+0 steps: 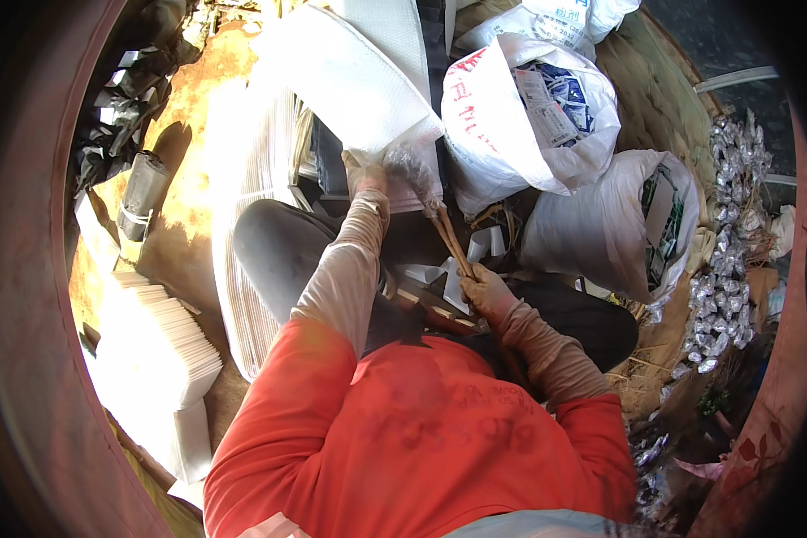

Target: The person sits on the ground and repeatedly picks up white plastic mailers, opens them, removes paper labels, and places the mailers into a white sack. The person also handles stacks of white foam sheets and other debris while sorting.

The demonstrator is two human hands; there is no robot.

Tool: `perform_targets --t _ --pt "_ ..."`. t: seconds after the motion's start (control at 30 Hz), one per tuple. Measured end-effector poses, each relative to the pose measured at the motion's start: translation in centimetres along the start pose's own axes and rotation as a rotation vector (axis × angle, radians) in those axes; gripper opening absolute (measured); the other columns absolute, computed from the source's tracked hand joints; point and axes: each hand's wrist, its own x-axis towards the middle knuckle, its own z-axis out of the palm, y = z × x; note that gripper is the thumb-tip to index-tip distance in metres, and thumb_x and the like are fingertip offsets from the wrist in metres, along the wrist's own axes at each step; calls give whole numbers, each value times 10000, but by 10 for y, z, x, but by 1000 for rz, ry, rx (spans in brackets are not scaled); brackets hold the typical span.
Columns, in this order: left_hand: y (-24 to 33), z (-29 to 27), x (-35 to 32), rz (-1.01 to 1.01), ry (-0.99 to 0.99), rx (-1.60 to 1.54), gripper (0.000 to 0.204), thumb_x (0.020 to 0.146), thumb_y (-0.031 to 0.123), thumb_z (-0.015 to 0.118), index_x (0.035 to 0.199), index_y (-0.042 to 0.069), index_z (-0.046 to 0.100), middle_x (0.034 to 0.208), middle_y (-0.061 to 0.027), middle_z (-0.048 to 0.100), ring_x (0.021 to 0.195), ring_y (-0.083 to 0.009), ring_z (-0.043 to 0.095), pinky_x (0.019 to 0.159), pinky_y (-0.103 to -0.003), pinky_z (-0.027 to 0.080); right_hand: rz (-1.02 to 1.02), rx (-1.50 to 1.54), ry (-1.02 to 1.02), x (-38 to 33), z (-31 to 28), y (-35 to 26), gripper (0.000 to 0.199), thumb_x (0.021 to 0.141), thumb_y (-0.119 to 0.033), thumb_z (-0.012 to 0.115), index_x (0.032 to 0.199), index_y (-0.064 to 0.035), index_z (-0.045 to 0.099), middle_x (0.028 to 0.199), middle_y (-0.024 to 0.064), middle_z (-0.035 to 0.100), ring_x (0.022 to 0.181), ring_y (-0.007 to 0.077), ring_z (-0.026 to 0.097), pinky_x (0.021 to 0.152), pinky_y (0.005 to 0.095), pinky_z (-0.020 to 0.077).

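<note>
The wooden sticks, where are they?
In the head view, the wooden sticks sit mid-picture, gripped by the right hand, tips entering a clear sleeve at the left hand.

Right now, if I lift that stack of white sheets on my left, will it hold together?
Probably not. The stack of white sheets looks loose and unbound, its layers already fanned at the edge, so it may slide apart. The sheets look thin, likely floppy singly, though the pile seems fairly heavy together.

white sack [502, 125], top centre, red print, holds blue-white sachets [556, 99] | white sack [601, 233], right, holds green-white packets [663, 215] | silver foil packets [726, 233], far right, heaped | white flat sleeves [161, 345], left, stacked
</note>
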Motion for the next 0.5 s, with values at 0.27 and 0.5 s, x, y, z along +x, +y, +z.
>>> perform_targets --t 0.27,0.5 --pt "-30 18 23 53 -42 82 782 860 138 539 1510 211 112 1379 -182 455 1142 -264 542 922 -311 432 72 85 -2 13 -9 -6 178 942 -238 495 989 -67 510 628 -3 458 442 87 399 391 258 310" --pt "-22 16 10 85 -193 -384 831 784 -96 455 1496 227 172 1172 -152 581 950 -215 594 819 -282 458 92 338 -148 7 -11 -27 218 926 -282 559 1017 -88 518 635 -6 453 445 72 387 386 228 281"
